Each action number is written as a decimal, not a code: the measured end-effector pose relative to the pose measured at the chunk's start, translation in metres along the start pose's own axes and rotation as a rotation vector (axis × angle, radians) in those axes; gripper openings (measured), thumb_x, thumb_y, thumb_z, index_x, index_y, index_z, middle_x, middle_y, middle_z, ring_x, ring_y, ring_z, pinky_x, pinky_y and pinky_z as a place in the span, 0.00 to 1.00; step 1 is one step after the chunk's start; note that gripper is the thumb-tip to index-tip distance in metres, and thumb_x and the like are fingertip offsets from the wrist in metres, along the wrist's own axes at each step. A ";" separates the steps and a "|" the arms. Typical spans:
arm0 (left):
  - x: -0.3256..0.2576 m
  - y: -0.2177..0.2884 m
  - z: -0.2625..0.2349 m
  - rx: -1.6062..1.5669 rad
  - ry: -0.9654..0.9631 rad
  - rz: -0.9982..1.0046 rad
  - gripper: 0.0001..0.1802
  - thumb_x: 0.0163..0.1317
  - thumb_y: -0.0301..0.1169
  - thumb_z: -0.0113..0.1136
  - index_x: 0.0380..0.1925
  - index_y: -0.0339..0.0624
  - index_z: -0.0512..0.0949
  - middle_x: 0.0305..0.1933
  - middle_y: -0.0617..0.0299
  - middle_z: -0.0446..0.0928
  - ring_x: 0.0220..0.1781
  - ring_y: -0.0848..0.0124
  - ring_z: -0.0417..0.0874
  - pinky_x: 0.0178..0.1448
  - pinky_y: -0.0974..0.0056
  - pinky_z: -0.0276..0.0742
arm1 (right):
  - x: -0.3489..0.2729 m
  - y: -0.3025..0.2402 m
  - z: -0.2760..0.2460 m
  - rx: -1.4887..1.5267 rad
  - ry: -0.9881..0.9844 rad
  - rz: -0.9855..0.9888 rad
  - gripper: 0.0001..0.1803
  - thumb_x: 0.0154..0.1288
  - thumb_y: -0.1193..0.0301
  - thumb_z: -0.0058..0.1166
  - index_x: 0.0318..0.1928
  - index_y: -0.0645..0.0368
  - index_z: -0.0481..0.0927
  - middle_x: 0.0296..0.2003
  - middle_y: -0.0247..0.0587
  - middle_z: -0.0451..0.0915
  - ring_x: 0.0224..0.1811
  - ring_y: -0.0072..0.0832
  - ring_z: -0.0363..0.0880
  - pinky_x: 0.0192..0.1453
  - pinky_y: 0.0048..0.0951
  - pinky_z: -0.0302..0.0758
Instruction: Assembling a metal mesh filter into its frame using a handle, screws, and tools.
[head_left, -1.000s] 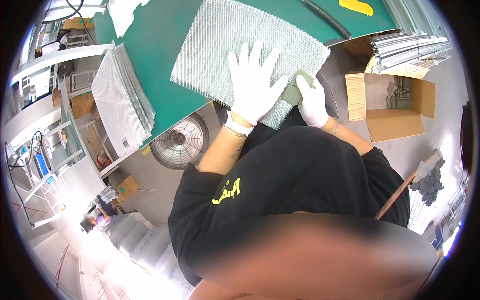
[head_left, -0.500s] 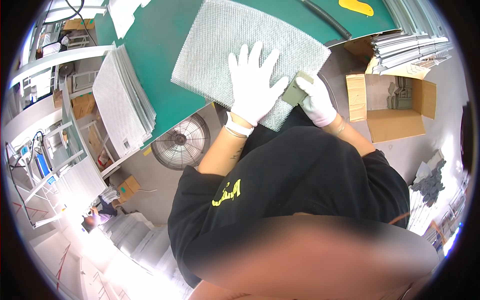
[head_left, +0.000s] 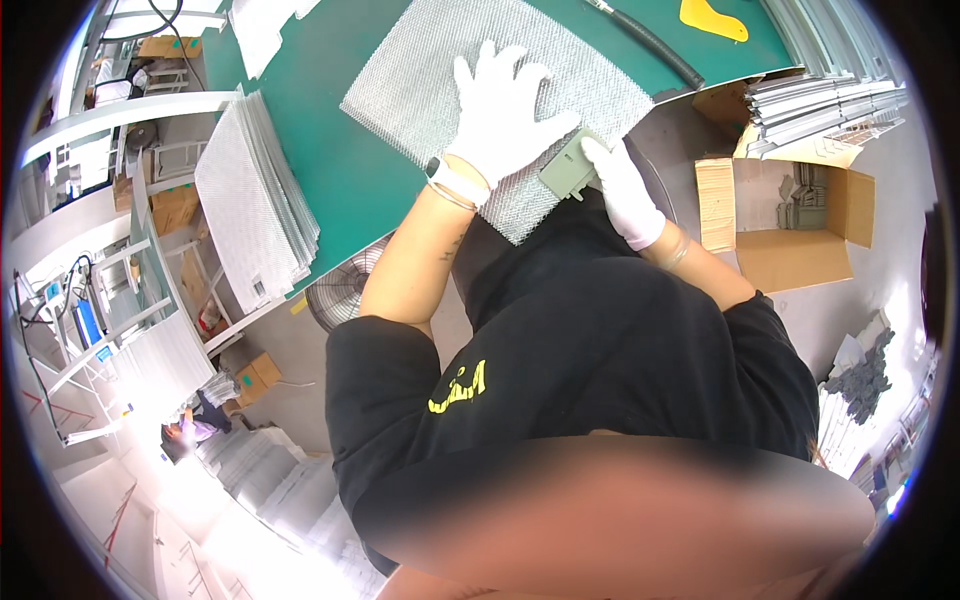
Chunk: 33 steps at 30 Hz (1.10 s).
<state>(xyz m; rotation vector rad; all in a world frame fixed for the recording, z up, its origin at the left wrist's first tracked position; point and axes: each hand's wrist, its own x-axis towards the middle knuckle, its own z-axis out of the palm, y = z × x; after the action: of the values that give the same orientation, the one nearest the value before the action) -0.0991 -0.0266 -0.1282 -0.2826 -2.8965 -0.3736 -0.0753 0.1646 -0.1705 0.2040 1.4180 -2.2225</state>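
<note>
A: What do I have under the left hand [head_left: 500, 115]?

B: Its white-gloved fingers [head_left: 478, 70] are spread apart, flat on the silvery sheet of woven metal mesh [head_left: 420, 85] lying on the green bench [head_left: 330, 150].

A: And my right hand [head_left: 622, 190]?

B: Its fingers are clamped on a small grey-green plastic block [head_left: 568, 170], held at the sheet's near edge, touching it.

A: Anything else close?

B: A stack of similar mesh sheets [head_left: 250, 200] at the left, an open cardboard box [head_left: 800, 225] at the right.
</note>
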 end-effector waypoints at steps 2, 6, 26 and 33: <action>-0.002 0.006 0.002 0.034 -0.013 -0.019 0.37 0.58 0.58 0.64 0.58 0.44 0.78 0.68 0.43 0.68 0.76 0.36 0.60 0.76 0.26 0.44 | 0.001 -0.003 -0.013 0.049 -0.179 0.233 0.24 0.78 0.60 0.51 0.66 0.61 0.72 0.53 0.33 0.79 0.50 0.20 0.77 0.54 0.27 0.75; -0.010 0.023 0.005 0.093 -0.071 -0.052 0.37 0.64 0.56 0.57 0.65 0.41 0.73 0.74 0.40 0.63 0.77 0.38 0.58 0.77 0.27 0.42 | 0.000 0.008 -0.027 -0.162 -0.273 0.213 0.21 0.80 0.60 0.49 0.62 0.61 0.76 0.48 0.32 0.81 0.48 0.20 0.78 0.52 0.27 0.76; 0.040 -0.004 0.013 0.250 -0.149 0.172 0.36 0.70 0.54 0.48 0.75 0.55 0.64 0.80 0.50 0.58 0.81 0.42 0.55 0.73 0.20 0.41 | 0.022 -0.018 -0.006 -0.133 -0.287 0.305 0.26 0.81 0.51 0.44 0.44 0.64 0.83 0.31 0.42 0.85 0.24 0.23 0.80 0.32 0.26 0.80; -0.003 0.049 0.017 0.148 -0.116 0.003 0.34 0.70 0.50 0.50 0.73 0.48 0.66 0.78 0.47 0.60 0.79 0.41 0.58 0.73 0.21 0.43 | 0.001 0.001 -0.026 -0.317 -0.041 -0.044 0.21 0.83 0.59 0.43 0.49 0.63 0.82 0.37 0.29 0.80 0.38 0.14 0.74 0.46 0.22 0.73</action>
<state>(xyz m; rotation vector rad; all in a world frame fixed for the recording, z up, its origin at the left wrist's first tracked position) -0.0891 0.0243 -0.1332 -0.2937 -3.0163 -0.1459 -0.0792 0.1870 -0.1836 0.0188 1.7392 -1.9876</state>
